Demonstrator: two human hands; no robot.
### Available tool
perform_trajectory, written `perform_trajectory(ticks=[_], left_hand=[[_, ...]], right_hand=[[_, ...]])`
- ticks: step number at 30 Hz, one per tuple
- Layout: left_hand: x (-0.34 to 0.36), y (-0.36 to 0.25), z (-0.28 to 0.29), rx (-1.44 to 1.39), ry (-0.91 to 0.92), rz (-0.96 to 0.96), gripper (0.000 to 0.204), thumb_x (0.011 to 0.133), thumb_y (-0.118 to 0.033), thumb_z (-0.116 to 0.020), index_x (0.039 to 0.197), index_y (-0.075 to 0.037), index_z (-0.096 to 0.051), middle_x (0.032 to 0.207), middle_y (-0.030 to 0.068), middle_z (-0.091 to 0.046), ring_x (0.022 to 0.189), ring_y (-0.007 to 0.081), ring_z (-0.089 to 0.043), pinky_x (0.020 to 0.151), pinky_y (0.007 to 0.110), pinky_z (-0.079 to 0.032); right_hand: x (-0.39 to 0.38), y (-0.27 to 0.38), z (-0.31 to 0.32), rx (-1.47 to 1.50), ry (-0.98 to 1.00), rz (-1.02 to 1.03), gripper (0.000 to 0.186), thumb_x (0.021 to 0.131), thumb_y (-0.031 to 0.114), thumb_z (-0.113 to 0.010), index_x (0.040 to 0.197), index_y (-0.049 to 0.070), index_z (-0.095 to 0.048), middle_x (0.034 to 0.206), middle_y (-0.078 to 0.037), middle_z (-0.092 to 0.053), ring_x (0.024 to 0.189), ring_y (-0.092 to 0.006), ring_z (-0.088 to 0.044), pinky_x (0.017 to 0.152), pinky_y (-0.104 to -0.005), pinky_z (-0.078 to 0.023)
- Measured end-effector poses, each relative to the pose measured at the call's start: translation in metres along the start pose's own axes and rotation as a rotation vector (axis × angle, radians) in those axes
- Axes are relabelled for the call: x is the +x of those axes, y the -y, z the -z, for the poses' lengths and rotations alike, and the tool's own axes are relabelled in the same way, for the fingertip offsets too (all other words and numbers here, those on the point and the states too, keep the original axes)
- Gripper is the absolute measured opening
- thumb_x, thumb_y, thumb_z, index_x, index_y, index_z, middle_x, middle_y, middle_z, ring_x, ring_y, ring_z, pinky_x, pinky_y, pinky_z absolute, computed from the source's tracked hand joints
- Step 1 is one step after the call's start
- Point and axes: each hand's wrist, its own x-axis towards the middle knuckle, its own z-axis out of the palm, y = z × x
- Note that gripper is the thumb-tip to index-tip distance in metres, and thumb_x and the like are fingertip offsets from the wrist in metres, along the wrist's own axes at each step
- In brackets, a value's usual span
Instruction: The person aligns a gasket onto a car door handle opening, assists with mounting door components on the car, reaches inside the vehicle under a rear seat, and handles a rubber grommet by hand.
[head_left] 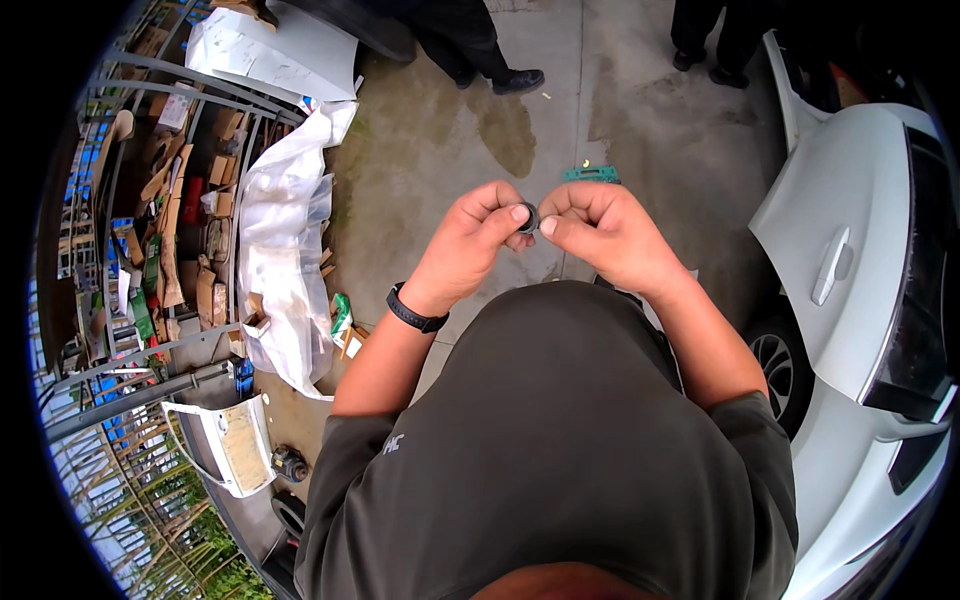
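Note:
A small dark ring-shaped piece (531,217) is held up in front of my body, between both hands. My left hand (478,238) is closed, pinching it between thumb and fingers on its left side. From the right, my right hand (603,228) is closed too, its thumb and forefinger pressed together at the ring's right edge. Whether the right fingertips grip the ring or only touch it is hard to make out. A dark watch band (414,312) circles my left wrist.
A white car (830,220) with an open door stands on the right. Metal shelves of cardboard boxes (215,300) and crumpled plastic sheeting (285,250) line the left. A green flat piece (592,174) lies on the concrete floor ahead. Two people's legs (470,50) show farther off.

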Motion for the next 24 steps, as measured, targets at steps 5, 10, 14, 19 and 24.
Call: perform_trajectory(ticks=[5,10,14,19,24], left_hand=[[-0.005,-0.005,-0.006,0.151,-0.075,-0.048,0.016,0.104,-0.016,-0.060,0.091,-0.007,-0.056,0.084,0.0002,-0.057,0.078,0.0104,-0.053,0.073,0.029,-0.045],[-0.006,-0.002,-0.006,0.365,-0.109,-0.139,0.016,0.103,-0.013,-0.061,0.090,-0.007,-0.055,0.085,-0.0003,-0.057,0.078,0.0082,-0.052,0.071,0.026,-0.044],[-0.004,0.003,-0.002,0.393,-0.039,-0.248,0.016,0.102,-0.011,-0.062,0.089,-0.006,-0.054,0.085,0.0005,-0.057,0.077,0.0083,-0.050,0.070,0.026,-0.042],[-0.003,-0.002,-0.001,0.389,0.018,-0.153,0.016,0.102,-0.011,-0.061,0.090,-0.006,-0.054,0.085,0.0014,-0.058,0.077,0.0087,-0.051,0.070,0.026,-0.043],[0.000,0.001,0.001,0.285,-0.057,-0.049,0.017,0.103,-0.012,-0.061,0.089,-0.007,-0.054,0.084,0.0002,-0.058,0.078,0.0083,-0.054,0.073,0.025,-0.045]], right_hand=[[-0.001,0.001,-0.005,-0.130,-0.051,0.028,0.009,0.094,0.011,-0.069,0.095,0.002,-0.069,0.061,0.011,-0.046,0.056,0.0003,-0.036,0.052,-0.0235,-0.030],[0.000,0.000,-0.007,-0.167,-0.101,0.008,0.007,0.092,0.009,-0.069,0.092,0.002,-0.068,0.061,0.010,-0.046,0.056,0.0001,-0.037,0.051,-0.0245,-0.030],[0.000,-0.001,-0.003,-0.123,-0.082,0.008,0.003,0.088,0.005,-0.066,0.090,0.002,-0.066,0.062,0.009,-0.048,0.057,-0.0006,-0.040,0.051,-0.0246,-0.032],[0.004,-0.012,0.004,-0.060,-0.028,0.036,0.002,0.087,0.003,-0.065,0.088,0.001,-0.065,0.062,0.008,-0.049,0.057,-0.0007,-0.041,0.052,-0.0240,-0.033],[0.007,-0.015,0.003,-0.002,-0.024,-0.009,0.008,0.092,0.009,-0.067,0.089,0.001,-0.067,0.062,0.010,-0.048,0.057,0.0001,-0.037,0.051,-0.0238,-0.030]])
